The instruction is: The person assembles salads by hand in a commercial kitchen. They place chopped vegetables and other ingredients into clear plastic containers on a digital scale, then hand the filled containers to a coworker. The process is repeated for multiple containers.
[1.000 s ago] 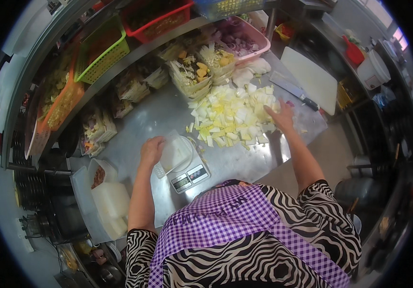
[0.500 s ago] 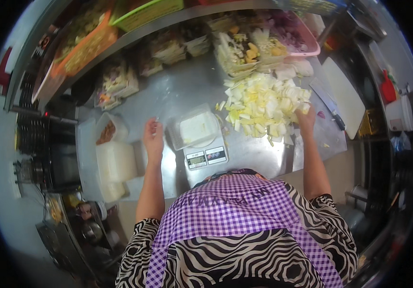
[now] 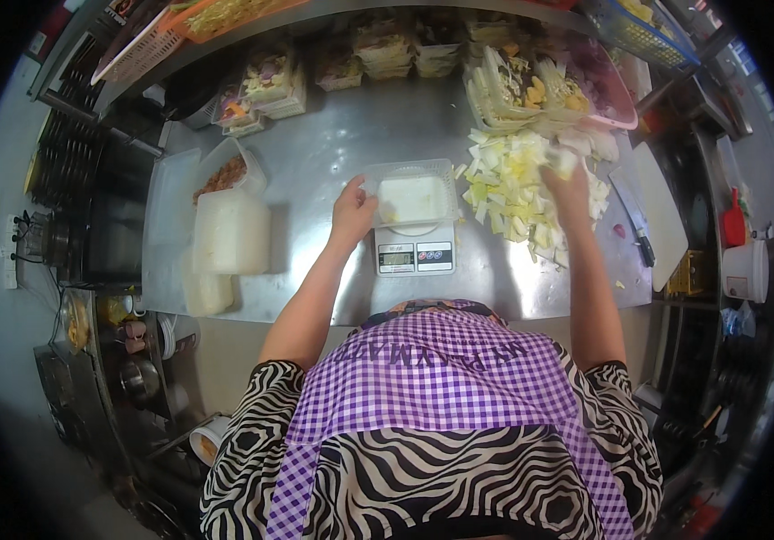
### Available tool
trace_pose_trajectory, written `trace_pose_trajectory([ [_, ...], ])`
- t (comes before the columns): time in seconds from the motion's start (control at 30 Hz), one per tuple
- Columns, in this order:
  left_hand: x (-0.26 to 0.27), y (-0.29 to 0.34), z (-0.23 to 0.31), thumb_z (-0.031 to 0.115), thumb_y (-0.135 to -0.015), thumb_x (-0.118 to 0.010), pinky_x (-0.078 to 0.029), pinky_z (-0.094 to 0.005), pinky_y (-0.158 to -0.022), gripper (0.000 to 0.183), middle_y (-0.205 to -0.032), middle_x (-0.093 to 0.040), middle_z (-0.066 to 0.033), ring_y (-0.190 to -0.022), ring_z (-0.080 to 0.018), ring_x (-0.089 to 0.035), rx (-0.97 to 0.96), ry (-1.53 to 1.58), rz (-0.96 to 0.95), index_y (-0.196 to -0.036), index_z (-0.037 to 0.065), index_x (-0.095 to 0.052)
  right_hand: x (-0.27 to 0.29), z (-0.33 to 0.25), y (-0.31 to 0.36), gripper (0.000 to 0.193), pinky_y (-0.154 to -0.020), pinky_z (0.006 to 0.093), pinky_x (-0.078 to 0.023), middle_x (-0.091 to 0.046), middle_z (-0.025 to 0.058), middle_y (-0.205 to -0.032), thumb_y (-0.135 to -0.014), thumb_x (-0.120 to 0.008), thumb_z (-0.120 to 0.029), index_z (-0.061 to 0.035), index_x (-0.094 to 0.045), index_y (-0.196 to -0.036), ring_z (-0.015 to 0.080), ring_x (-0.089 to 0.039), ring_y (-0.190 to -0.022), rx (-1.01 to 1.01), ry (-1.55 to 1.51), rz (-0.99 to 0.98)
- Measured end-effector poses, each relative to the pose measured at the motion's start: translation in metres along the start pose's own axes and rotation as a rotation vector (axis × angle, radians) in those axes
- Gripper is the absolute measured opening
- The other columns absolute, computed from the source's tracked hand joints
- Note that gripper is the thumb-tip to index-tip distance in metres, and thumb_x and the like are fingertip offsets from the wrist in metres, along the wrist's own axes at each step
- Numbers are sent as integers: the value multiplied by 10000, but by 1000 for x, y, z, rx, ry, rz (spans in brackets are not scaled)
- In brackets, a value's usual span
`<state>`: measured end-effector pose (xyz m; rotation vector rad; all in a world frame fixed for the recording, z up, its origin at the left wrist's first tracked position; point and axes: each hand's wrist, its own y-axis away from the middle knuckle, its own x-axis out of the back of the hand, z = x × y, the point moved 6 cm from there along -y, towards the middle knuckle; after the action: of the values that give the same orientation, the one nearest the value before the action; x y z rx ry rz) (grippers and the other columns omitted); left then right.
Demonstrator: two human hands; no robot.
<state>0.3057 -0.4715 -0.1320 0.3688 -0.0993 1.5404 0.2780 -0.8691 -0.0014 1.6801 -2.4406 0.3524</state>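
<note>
A clear plastic container point(image 3: 441, 205) rests on a white kitchen scale point(image 3: 415, 256) in the middle of the metal table. My left hand point(image 3: 352, 214) is at the container's left side, its curled fingers and thumb on the rim. Over to the right lies a loose heap of chopped pale cabbage point(image 3: 508, 193). My right hand point(image 3: 571, 191) reaches into the heap's right part, with its fingers closed around some pieces; the fingertips are blurred and partly hidden. The container has little in it, perhaps a few scraps near its lower left corner.
A knife point(image 3: 632, 216) and a white cutting board point(image 3: 661, 211) lie right of the cabbage. Filled plastic packs point(image 3: 504, 94) and a pink basket point(image 3: 623, 112) stand behind. At left are a tub of brownish food point(image 3: 222, 178) and whitish containers point(image 3: 232, 232). A shelf edge point(image 3: 333, 25) runs overhead.
My left hand has moved from beside the container onto its rim. My right hand has gone farther into the cabbage heap. The whole view has shifted with my head.
</note>
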Motion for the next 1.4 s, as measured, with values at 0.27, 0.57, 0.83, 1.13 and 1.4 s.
trace_pose_trajectory([
  [0.27, 4, 1, 18, 129, -808, -615, -492, -312, -726, 593, -837, -609, -68, -749, -176, -601, -33, -39, -54, -1368, 26, -448, -169, -63, 29, 507, -904, 372, -468, -575, 147, -1134, -729, -742, -159, -81, -547, -1191, 309, -562, -1060, 476, 307, -571],
  [0.57, 15, 18, 23, 138, -901, -582, -473, -262, -676, 439, -787, -601, -33, -717, -114, -571, -54, 194, -54, -1319, 34, -497, -112, -3, 0, 743, -1026, 433, -389, -441, 182, -1386, -716, -789, -323, -132, -464, -1357, 382, -433, -1261, 172, 337, -412],
  [0.83, 39, 6, -28, 150, -950, -540, -437, -235, -616, 262, -771, -607, -12, -661, -71, -516, -135, 113, 101, -1189, 55, -591, -76, 76, 49, 740, -896, 740, -288, -260, 79, -1545, -805, -629, -549, -286, -384, -1452, 442, -293, -1329, 401, 1203, -106],
  [1.13, 39, 2, -43, 146, -945, -539, -452, -236, -657, 208, -815, -637, -26, -687, -81, -544, -108, 71, 119, -1103, 42, -626, -36, 56, -42, 249, -821, 410, -489, -609, 127, -1088, -791, -675, -155, -105, -667, -1036, 349, -596, -992, 374, 805, -321],
  [1.4, 39, 5, -47, 138, -941, -557, -478, -247, -755, 198, -932, -679, -61, -811, -109, -608, -120, 106, 150, -1095, 32, -624, -133, -82, 10, 256, -898, 377, -479, -633, 135, -1091, -801, -709, -128, -74, -673, -1048, 308, -599, -1040, 547, 413, -617],
])
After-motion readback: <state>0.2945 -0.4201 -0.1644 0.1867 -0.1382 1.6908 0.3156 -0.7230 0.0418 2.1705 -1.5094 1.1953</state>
